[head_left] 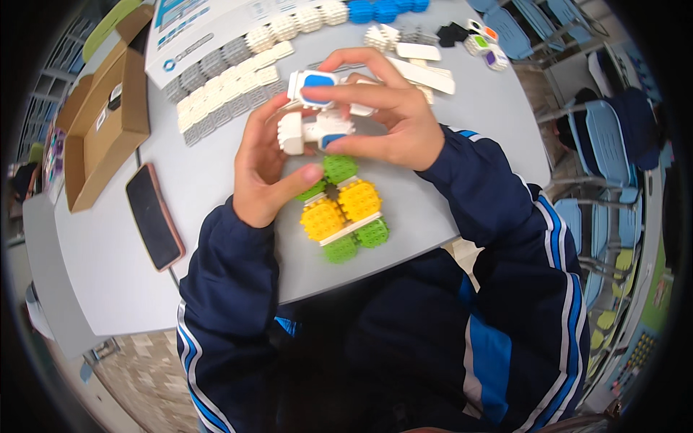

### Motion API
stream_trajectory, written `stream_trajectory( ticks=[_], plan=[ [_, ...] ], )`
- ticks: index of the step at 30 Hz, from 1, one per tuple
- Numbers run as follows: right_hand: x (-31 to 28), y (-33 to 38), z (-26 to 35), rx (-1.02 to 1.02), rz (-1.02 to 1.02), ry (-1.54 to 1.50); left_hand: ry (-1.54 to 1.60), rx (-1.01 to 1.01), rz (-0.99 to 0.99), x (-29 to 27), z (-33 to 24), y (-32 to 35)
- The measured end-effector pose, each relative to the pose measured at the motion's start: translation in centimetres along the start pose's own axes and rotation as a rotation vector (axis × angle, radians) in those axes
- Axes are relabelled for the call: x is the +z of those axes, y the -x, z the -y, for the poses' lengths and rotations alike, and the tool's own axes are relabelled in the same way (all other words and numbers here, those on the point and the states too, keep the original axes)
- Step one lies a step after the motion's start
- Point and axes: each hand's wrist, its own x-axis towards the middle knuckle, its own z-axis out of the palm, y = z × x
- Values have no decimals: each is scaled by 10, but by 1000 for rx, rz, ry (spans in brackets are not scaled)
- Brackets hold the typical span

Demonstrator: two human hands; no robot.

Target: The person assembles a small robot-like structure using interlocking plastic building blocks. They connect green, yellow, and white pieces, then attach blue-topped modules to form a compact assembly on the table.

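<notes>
Above the table, both my hands grip white building blocks with blue panels (pixel 291 136); whether these pieces are all joined cannot be told. My left hand (pixel 261 169) curls around their left side, with its thumb pointing in below them. From the right, my right hand (pixel 404 119) pinches them, with fingers over the top block and the thumb at the lower blue panel. Parts of the blocks are hidden behind the fingers. Just under my hands lies an assembly of yellow and green studded blocks (pixel 359 200), with white strips across it and a dark connector in the middle.
Rows of white and grey blocks (pixel 227 94) and blue blocks (pixel 382 10) line the far side, before a white box (pixel 195 36). White flat pieces (pixel 426 74) and small coloured-face modules (pixel 487 50) lie farther right. A phone (pixel 155 216) and an open cardboard box (pixel 108 137) are left.
</notes>
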Motion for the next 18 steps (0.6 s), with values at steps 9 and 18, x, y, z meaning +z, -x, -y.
stream_trajectory(
  ticks=[9, 18],
  plan=[
    [11, -13, -32, 181, -212, -415, 70, -193, -361, -20, -10, 4],
    [7, -7, -33, 39, -82, -194, 87, -211, -392, -16, -16, 2]
  ],
)
